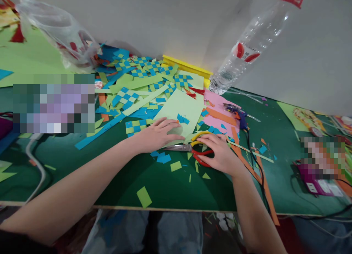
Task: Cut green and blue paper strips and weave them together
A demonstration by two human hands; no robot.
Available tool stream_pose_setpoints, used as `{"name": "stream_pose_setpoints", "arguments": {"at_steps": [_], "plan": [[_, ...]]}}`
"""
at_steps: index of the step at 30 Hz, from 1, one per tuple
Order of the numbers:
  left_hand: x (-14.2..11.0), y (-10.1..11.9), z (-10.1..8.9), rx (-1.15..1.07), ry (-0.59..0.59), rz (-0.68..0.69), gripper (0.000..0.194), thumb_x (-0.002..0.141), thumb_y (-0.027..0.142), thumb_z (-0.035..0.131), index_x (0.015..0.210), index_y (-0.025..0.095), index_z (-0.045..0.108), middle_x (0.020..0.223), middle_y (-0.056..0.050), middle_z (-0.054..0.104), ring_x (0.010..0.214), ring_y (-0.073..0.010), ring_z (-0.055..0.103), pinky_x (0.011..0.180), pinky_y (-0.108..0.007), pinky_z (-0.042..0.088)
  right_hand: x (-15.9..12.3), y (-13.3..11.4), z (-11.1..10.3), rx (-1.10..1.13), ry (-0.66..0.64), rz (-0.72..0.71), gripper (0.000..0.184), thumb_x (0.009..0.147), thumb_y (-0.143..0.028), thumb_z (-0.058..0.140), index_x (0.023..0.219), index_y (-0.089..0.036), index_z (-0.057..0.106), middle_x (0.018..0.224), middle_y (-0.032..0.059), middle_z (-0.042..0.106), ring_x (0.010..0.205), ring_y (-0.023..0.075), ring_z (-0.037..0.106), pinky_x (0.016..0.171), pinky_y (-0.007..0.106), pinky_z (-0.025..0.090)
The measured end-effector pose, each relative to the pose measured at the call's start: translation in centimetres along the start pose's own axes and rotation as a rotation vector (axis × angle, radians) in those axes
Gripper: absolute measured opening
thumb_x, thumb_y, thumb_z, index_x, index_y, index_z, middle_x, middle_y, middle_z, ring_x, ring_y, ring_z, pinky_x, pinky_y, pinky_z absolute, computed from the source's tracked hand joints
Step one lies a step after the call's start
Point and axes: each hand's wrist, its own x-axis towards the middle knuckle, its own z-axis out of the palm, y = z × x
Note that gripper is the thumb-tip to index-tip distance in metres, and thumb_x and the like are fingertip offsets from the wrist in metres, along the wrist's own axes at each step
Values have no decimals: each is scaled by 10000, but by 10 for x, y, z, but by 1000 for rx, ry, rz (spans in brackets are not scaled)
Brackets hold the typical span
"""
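My left hand [156, 134] lies with its fingers stretched out over the lower part of a pale green paper sheet [183, 103]. Small blue paper scraps [183, 118] sit on that sheet just beyond the fingertips. My right hand [218, 151] curls around the handles of a pair of scissors [202, 159], one yellow loop and one red. Their metal blades point left, low over the table, toward my left palm, and the blade tips are partly hidden. Beside my left wrist is a blue-and-green woven paper piece [135, 127].
Woven paper pieces and strips [145, 68] pile up at the back left. A large plastic bottle [242, 55] stands behind, by a yellow holder [189, 66]. A glue gun [242, 118] with a black cord rests on pink paper [217, 122]. A plastic bag [60, 30] is far left.
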Motion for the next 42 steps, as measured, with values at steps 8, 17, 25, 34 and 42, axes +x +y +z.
{"name": "stream_pose_setpoints", "arguments": {"at_steps": [8,17,25,34,42], "plan": [[0,-3,2,-3,9,5,367,988,279,440,1332,357,538,1457,-65,420,1418,-255,280,1164,-468,219,3,-6,-1,-6,-20,-40,401,870,-377,633,1240,-250,547,1213,106,626,1159,283,570,939,474,392],[0,-3,2,-1,9,11,358,990,320,435,1332,346,535,1454,-70,411,1420,-256,271,1164,-465,216,6,-11,0,25,-12,-32,390,857,-372,654,1212,-248,548,1219,96,624,1161,277,567,956,474,385],[1,-3,2,-18,8,12,346,985,332,444,1311,331,558,1442,-72,428,1417,-254,273,1165,-466,213,8,-15,2,47,-25,-49,388,857,-361,657,1212,-248,548,1223,89,625,1154,271,570,957,468,389],[0,-3,2,-36,-19,-7,376,990,254,406,1327,351,542,1477,-46,401,1424,-255,263,1170,-462,209,11,-21,3,56,-53,-77,401,855,-350,660,1222,-226,559,1210,99,623,1124,268,570,922,449,408],[0,-6,-1,-64,38,-69,347,990,329,427,1317,320,543,1445,-24,479,1388,-240,335,1160,-457,238,-5,6,-7,178,47,-41,428,806,-303,707,1206,-242,566,1203,87,638,1167,274,559,984,473,422]]}}
